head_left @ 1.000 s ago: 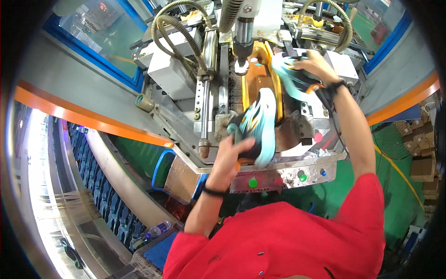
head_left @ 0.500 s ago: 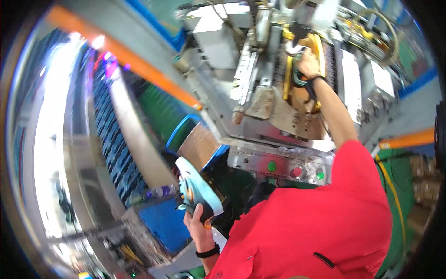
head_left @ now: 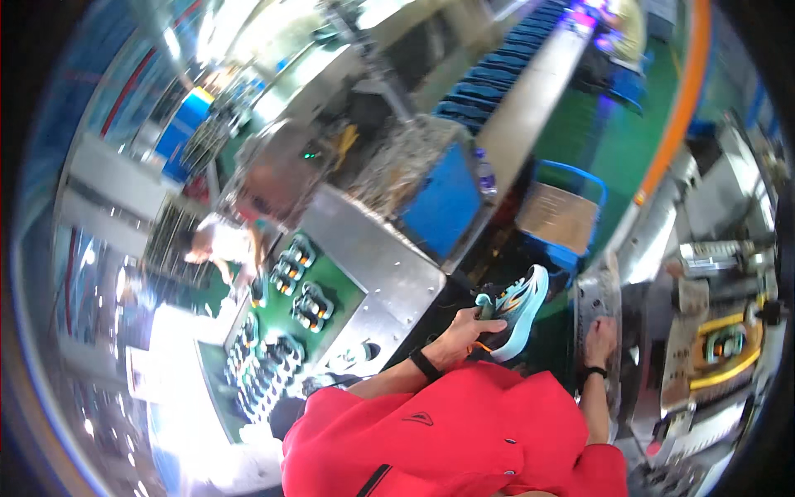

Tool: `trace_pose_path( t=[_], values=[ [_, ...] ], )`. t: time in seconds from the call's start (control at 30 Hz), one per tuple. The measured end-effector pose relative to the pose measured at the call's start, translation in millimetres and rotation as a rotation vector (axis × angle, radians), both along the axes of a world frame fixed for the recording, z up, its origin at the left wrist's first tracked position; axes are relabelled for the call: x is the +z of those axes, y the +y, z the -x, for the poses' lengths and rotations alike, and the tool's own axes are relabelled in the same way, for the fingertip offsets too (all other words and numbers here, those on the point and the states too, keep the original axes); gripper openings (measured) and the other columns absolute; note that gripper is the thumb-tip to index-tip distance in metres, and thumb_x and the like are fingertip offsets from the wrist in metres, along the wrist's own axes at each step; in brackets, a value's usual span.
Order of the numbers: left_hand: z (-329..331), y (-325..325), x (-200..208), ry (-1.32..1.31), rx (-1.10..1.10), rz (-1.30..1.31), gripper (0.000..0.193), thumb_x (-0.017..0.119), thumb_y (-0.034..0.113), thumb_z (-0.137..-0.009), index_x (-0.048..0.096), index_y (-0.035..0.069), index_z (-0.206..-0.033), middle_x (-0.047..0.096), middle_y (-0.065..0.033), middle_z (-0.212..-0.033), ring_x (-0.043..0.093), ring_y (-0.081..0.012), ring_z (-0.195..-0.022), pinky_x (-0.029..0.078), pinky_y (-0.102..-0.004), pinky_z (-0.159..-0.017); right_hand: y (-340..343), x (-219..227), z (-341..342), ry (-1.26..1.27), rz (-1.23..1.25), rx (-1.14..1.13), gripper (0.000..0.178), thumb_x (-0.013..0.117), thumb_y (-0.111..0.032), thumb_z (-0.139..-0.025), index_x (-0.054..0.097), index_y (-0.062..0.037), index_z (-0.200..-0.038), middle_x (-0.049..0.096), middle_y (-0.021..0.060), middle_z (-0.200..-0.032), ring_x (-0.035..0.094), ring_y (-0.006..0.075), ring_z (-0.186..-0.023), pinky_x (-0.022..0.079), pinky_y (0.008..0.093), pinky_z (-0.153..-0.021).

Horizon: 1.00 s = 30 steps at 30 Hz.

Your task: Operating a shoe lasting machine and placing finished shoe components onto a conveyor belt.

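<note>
My left hand is closed around the heel end of a light-blue and black sneaker, held toe up with its pale sole to the right. In front of the metal machine on the right, my right hand rests at the panel along its front edge. Its fingers are curled into a fist and I see nothing in them; the fingertips are partly hidden. Inside the machine, a second shoe sits between yellow curved guides.
On the left, several shoes stand on a green-topped table with a metal rim. A person works beyond it. A blue-framed cart, a purple-capped bottle and a conveyor lie ahead. An orange rail slants at right.
My view has swung left. My right hand has come out of the machine's yellow guides back to the front panel, leaving a shoe there. The left hand still holds the sneaker.
</note>
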<state>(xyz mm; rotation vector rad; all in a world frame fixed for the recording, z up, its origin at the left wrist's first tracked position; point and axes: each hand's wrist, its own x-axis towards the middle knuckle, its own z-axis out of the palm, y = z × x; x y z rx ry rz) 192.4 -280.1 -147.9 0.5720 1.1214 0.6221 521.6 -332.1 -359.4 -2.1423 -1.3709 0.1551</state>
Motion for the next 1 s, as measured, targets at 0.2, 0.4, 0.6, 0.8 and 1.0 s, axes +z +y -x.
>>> trace_pose_path(
  t=[0.2,0.4,0.6,0.8,1.0],
  values=[
    [96.8,-6.0,-15.3,0.06,0.363,0.113,0.029,0.073,0.005,-0.082,0.063,-0.005,-0.107,0.069,-0.0118,-0.094,0.069,-0.0222,-0.081,0.058,-0.0363,-0.069,10.2,0.6,0.4,-0.05,0.006,-0.022,0.01,0.06,-0.01,-0.086,0.064,-0.0074,-0.095,0.062,0.013,-0.097,0.06,0.0334,-0.093,0.048,0.0418,-0.08],
    [239.4,13.5,-89.5,0.152,0.82,0.129,0.025,0.076,0.002,-0.077,0.064,-0.006,-0.097,0.068,-0.0129,-0.09,0.069,-0.0251,-0.074,0.059,-0.0377,-0.066,73.8,39.8,-5.1,-0.069,-0.058,-0.043,0.015,0.063,-0.008,-0.085,0.064,-0.0047,-0.099,0.062,0.0116,-0.091,0.061,0.0289,-0.083,0.049,0.0374,-0.074],
    [400.3,52.9,-162.3,0.312,1.163,0.117,0.035,0.078,0.001,-0.071,0.06,-0.007,-0.099,0.066,-0.0162,-0.091,0.068,-0.027,-0.076,0.059,-0.0396,-0.066,262.4,266.0,145.8,-0.116,-0.513,0.457,0.013,0.061,-0.006,-0.092,0.063,-0.0021,-0.104,0.065,0.0112,-0.1,0.062,0.0223,-0.085,0.049,0.0343,-0.073],
    [523.8,75.8,-220.8,0.947,1.009,0.162,0.058,0.078,0.019,-0.068,0.05,-0.006,-0.112,0.064,-0.0258,-0.105,0.065,-0.0366,-0.098,0.054,-0.0446,-0.084,397.0,482.5,415.4,-0.651,-0.824,1.069,0.03,0.066,0.004,-0.08,0.062,-0.0004,-0.11,0.065,0.0125,-0.109,0.061,0.0308,-0.101,0.047,0.0377,-0.09],
    [541.1,91.9,-277.4,1.224,0.947,0.165,0.074,0.072,0.019,-0.074,0.034,0.003,-0.136,0.052,-0.0257,-0.126,0.06,-0.0453,-0.103,0.05,-0.0498,-0.088,520.5,556.8,688.7,-1.067,-0.837,1.465,0.062,0.06,0.01,-0.074,0.052,-0.0062,-0.134,0.053,0.0114,-0.137,0.046,0.0324,-0.13,0.035,0.0434,-0.112]
  ],
)
